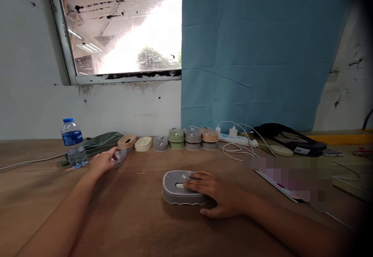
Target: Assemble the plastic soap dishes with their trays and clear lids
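Observation:
A grey oval box with a slot in its top (171, 189) sits on the table in front of me. My right hand (214, 193) rests over the box's right end, fingers stretched flat across the top and thumb apart near the front side. Farther back on the left, my left hand (103, 162) has its fingers closed round a clear plastic cover (120, 158) low at the table. Just behind that cover stands a peach box with a dark slot (127, 142). The right end of the grey box is hidden under my fingers.
Along the wall stand cream lids (143, 144), a small grey box (160, 143), and stacked green (176, 138), grey (192, 138) and peach boxes (209, 138). A water bottle (74, 144) is left; a power strip (234, 138), cables and a black bag (291, 138) lie right.

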Demonstrator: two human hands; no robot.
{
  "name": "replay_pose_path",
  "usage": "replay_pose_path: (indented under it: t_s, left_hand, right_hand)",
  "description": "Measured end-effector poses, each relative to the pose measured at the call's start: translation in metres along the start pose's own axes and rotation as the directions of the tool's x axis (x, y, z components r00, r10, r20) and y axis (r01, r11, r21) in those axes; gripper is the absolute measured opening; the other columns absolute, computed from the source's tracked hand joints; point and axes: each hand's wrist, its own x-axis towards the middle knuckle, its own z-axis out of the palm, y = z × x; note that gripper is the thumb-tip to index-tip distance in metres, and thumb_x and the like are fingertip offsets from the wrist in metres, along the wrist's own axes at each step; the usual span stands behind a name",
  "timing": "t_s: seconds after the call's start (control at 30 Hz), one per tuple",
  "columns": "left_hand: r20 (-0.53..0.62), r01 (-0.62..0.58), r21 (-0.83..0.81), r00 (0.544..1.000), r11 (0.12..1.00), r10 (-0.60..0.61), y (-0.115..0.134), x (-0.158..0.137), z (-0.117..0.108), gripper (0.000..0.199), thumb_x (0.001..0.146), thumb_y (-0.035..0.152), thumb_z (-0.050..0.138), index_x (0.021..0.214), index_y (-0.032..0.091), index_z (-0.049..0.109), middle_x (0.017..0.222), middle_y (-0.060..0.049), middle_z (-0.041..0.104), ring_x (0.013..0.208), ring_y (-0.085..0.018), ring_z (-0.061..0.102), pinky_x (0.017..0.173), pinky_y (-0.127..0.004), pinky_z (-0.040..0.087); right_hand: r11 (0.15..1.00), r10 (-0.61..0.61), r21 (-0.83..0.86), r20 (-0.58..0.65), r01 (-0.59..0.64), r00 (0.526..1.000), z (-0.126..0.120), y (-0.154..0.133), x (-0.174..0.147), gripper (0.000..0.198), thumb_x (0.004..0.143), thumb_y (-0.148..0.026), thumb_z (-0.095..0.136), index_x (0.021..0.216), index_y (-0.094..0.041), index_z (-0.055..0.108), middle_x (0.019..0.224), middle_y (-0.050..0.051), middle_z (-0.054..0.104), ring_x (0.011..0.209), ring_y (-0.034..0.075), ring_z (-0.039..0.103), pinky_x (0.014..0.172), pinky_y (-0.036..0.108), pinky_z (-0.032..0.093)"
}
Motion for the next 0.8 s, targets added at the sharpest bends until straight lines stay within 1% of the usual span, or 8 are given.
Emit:
replay_pose_path:
  t_s: [0.23, 0.3, 0.37, 0.43, 0.5, 0.57, 0.67, 0.8]
  left_hand:
    - [-0.308, -0.097, -0.335, 0.951, 0.937, -0.011, 0.0, 0.002, 0.009, 0.026, 0.073, 0.026, 0.05, 0.099, 0.023, 0.051, 0.088, -0.002, 0.067, 0.075, -0.019, 0.063, 0.077, -0.034, 0.044]
    - [-0.443, -0.202, -0.506, 0.895, 0.839, -0.052, 0.008, 0.003, 0.013, 0.027, 0.074, 0.029, 0.052, 0.1, 0.022, 0.048, 0.089, -0.004, 0.063, 0.076, -0.019, 0.063, 0.077, -0.035, 0.047]
    - [-0.51, -0.322, -0.707, 0.849, 0.63, -0.138, 0.022, 0.003, 0.016, 0.032, 0.073, 0.032, 0.057, 0.099, 0.021, 0.044, 0.091, -0.004, 0.06, 0.076, -0.018, 0.063, 0.074, -0.035, 0.05]
    - [-0.443, -0.369, -0.88, 0.866, 0.3, -0.234, 0.042, 0.0, 0.019, 0.038, 0.069, 0.033, 0.063, 0.097, 0.022, 0.041, 0.09, -0.002, 0.058, 0.073, -0.016, 0.064, 0.069, -0.033, 0.052]
    - [-0.292, -0.312, -0.949, 0.924, -0.043, -0.248, 0.065, -0.006, 0.021, 0.042, 0.067, 0.031, 0.067, 0.096, 0.022, 0.038, 0.088, 0.0, 0.058, 0.068, -0.014, 0.064, 0.065, -0.031, 0.054]
    - [-0.14, -0.185, -0.945, 0.974, -0.27, -0.178, 0.088, -0.016, 0.023, 0.044, 0.067, 0.028, 0.069, 0.096, 0.022, 0.038, 0.087, 0.001, 0.06, 0.066, -0.012, 0.064, 0.062, -0.028, 0.054]
    - [0.017, 0.025, -0.92, 1.0, -0.39, 0.024, 0.116, -0.037, 0.026, 0.046, 0.068, 0.023, 0.071, 0.099, 0.021, 0.038, 0.086, 0.0, 0.062, 0.064, -0.011, 0.064, 0.06, -0.024, 0.053]
    - [0.091, 0.197, -0.907, 0.955, -0.372, 0.282, 0.139, -0.06, 0.031, 0.047, 0.069, 0.023, 0.071, 0.101, 0.02, 0.038, 0.085, 0.0, 0.064, 0.065, -0.012, 0.064, 0.061, -0.026, 0.053]
  right_hand:
    - [1.0, 0.0, 0.021, -0.003, 0.0, 1.0, 0.001, 0.0, 0.0, 0.067, 0.075, -0.039, 0.058, 0.136, -0.024, 0.034, 0.137, 0.005, 0.042, 0.128, 0.03, 0.031, 0.106, 0.049, 0.022]
    - [0.999, -0.009, 0.034, -0.007, 0.009, 1.0, 0.001, 0.0, 0.0, 0.067, 0.075, -0.038, 0.059, 0.136, -0.025, 0.034, 0.137, 0.004, 0.042, 0.128, 0.029, 0.03, 0.106, 0.049, 0.021]
    - [0.998, -0.022, 0.054, -0.006, 0.022, 1.0, 0.001, 0.0, 0.0, 0.068, 0.076, -0.039, 0.058, 0.137, -0.025, 0.032, 0.137, 0.004, 0.041, 0.129, 0.029, 0.029, 0.107, 0.048, 0.019]
    - [0.997, -0.015, 0.072, -0.02, 0.016, 1.0, 0.001, 0.0, 0.0, 0.072, 0.076, -0.042, 0.058, 0.139, -0.025, 0.028, 0.14, 0.006, 0.036, 0.13, 0.028, 0.028, 0.107, 0.047, 0.019]
    - [0.997, 0.03, 0.076, -0.073, -0.024, 0.997, 0.002, -0.001, 0.0, 0.079, 0.075, -0.045, 0.059, 0.141, -0.024, 0.021, 0.145, 0.008, 0.026, 0.13, 0.028, 0.026, 0.106, 0.046, 0.022]
    - [0.995, 0.091, 0.059, -0.181, -0.081, 0.979, 0.004, -0.002, 0.0, 0.079, 0.076, -0.044, 0.058, 0.141, -0.024, 0.018, 0.148, 0.009, 0.015, 0.131, 0.029, 0.023, 0.104, 0.046, 0.026]
    - [0.992, 0.115, 0.001, -0.363, -0.124, 0.924, 0.007, -0.003, 0.0, 0.07, 0.078, -0.038, 0.056, 0.139, -0.028, 0.023, 0.149, 0.007, 0.006, 0.132, 0.029, 0.02, 0.103, 0.045, 0.028]
    - [0.996, 0.077, -0.009, -0.431, -0.09, 0.899, 0.01, -0.003, 0.001, 0.067, 0.076, -0.035, 0.058, 0.136, -0.03, 0.029, 0.149, 0.004, 0.0, 0.132, 0.031, 0.018, 0.103, 0.044, 0.028]
